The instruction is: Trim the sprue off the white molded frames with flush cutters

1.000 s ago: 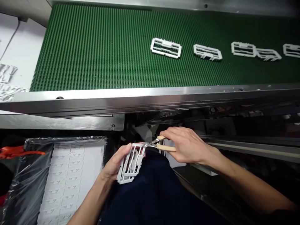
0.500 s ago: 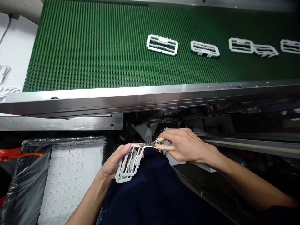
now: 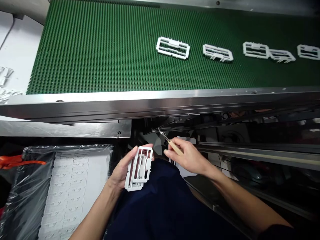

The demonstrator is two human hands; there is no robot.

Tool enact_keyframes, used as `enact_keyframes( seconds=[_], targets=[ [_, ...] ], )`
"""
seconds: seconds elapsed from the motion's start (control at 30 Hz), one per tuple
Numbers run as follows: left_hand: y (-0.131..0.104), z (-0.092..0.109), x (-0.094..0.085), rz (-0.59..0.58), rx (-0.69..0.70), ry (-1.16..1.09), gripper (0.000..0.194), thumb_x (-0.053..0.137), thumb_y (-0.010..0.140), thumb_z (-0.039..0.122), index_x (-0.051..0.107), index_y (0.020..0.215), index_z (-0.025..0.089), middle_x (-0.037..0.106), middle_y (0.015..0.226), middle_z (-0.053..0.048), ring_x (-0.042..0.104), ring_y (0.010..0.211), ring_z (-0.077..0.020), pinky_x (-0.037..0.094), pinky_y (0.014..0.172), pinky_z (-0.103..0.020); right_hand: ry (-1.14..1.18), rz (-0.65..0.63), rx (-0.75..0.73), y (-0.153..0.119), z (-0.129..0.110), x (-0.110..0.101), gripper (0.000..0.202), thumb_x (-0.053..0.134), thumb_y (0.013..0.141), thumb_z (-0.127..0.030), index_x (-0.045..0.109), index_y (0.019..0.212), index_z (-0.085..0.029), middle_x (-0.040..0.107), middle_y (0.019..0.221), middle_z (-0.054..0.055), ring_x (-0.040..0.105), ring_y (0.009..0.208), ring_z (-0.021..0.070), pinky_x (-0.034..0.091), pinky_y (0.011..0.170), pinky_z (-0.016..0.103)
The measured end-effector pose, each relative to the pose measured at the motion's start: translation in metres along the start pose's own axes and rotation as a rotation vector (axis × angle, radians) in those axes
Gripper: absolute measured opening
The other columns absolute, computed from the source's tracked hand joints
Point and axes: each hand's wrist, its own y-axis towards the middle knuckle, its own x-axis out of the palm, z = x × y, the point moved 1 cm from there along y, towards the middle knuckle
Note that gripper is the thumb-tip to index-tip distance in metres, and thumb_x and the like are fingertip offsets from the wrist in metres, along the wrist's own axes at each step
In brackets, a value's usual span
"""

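Two white plastic frames (image 3: 146,166), overlapping one another, are gripped in my left hand (image 3: 122,170) in front of my dark blue clothing. Each is an open rectangle with inner bars and small tabs. My right hand (image 3: 191,156) is closed round the pale yellow handles of nippers (image 3: 177,148). Their metal jaws point up and left, apart from the frames. On the green conveyor belt (image 3: 100,50) beyond my hands lie several similar white frames (image 3: 173,48), two of them touching each other.
A metal rail (image 3: 140,103) edges the belt between it and my hands. At lower left, a plastic-lined box (image 3: 100,166) holds rows of white parts (image 3: 65,193). An orange-handled tool (image 3: 22,161) lies at the box's left side. Dark machinery stands at the right.
The nippers have come away from the frames' upper corner, moving right and turning upward with my right hand. The frames in my left hand have tilted more upright.
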Motion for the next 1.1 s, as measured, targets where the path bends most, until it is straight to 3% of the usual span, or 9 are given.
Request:
enact_keyframes(
  seconds=[0.13,0.27,0.4,0.53,0.63,0.73,0.83,0.93,1.1],
  targets=[
    [0.008,0.001,0.008,0.067,0.076,0.021,0.036,0.053,0.087,0.039,0.061,0.115,0.017,0.069,0.084,-0.007,0.062,0.059,-0.0132,0.052,0.053,-0.021,0.259,0.055,0.014,0.006,-0.004,0.035,0.021,0.06,0.079,-0.037,0.049,0.082,-0.02,0.057,0.075,-0.002,0.052,0.066,0.0118,0.04,0.059,0.023],
    [0.014,0.001,0.016,0.128,0.173,0.122,0.035,0.057,0.085,0.038,0.063,0.11,0.015,0.069,0.082,-0.008,0.06,0.057,-0.0133,0.051,0.052,-0.022,0.398,0.152,0.026,0.011,0.0,0.051,0.017,0.061,0.076,-0.03,0.049,0.08,-0.019,0.055,0.077,-0.002,0.054,0.068,0.0125,0.043,0.064,0.024],
    [0.022,0.002,0.016,0.176,0.237,0.218,0.035,0.064,0.079,0.038,0.065,0.104,0.014,0.067,0.081,-0.007,0.061,0.061,-0.0149,0.051,0.055,-0.023,0.423,0.203,0.025,0.008,0.005,0.047,0.015,0.06,0.076,-0.029,0.05,0.082,-0.019,0.056,0.076,-0.001,0.055,0.068,0.0132,0.045,0.063,0.024],
    [0.032,0.005,-0.004,0.454,0.383,0.453,0.034,0.069,0.072,0.044,0.065,0.079,0.011,0.061,0.066,-0.003,0.054,0.05,-0.0114,0.042,0.043,-0.019,0.087,0.389,0.023,0.003,0.011,0.028,0.012,0.057,0.078,-0.028,0.051,0.086,-0.021,0.056,0.071,-0.002,0.053,0.063,0.0133,0.042,0.062,0.025],
    [0.035,0.006,-0.017,0.529,0.451,0.528,0.03,0.079,0.062,0.032,0.065,0.079,0.013,0.062,0.066,0.0,0.053,0.051,-0.0091,0.039,0.044,-0.016,0.087,0.332,0.046,0.0,0.017,0.017,0.011,0.057,0.077,-0.027,0.052,0.083,-0.021,0.055,0.07,-0.002,0.052,0.06,0.013,0.042,0.061,0.026],
    [0.034,0.006,-0.018,0.495,0.39,0.567,0.031,0.077,0.065,0.038,0.066,0.074,0.011,0.063,0.064,-0.002,0.053,0.047,-0.0093,0.038,0.041,-0.017,0.51,0.163,0.018,0.0,0.023,0.018,0.021,0.063,0.075,-0.031,0.048,0.084,-0.019,0.051,0.069,-0.002,0.051,0.057,0.0117,0.044,0.056,0.025],
    [0.033,0.006,-0.008,0.326,0.272,0.461,0.034,0.071,0.072,0.041,0.067,0.086,0.011,0.063,0.068,-0.004,0.053,0.046,-0.0095,0.038,0.039,-0.018,0.87,0.032,-0.005,0.003,0.027,0.026,0.028,0.067,0.072,-0.033,0.046,0.085,-0.02,0.047,0.064,-0.005,0.048,0.053,0.0098,0.042,0.051,0.023],
    [0.03,0.003,0.007,0.113,0.151,0.258,0.033,0.068,0.077,0.033,0.063,0.103,0.014,0.063,0.071,-0.003,0.057,0.05,-0.0104,0.046,0.045,-0.018,1.043,-0.031,0.006,0.006,0.028,0.034,0.027,0.068,0.071,-0.03,0.046,0.084,-0.02,0.045,0.062,-0.005,0.046,0.051,0.0079,0.039,0.05,0.021],
    [0.026,0.0,0.021,0.013,0.109,0.081,0.019,0.068,0.077,0.028,0.066,0.08,0.009,0.063,0.065,-0.005,0.059,0.054,-0.0119,0.051,0.053,-0.02,1.107,-0.048,0.021,0.012,0.028,0.044,0.028,0.068,0.071,-0.033,0.046,0.084,-0.022,0.044,0.067,-0.005,0.045,0.055,0.0078,0.039,0.052,0.021]
  ],
)
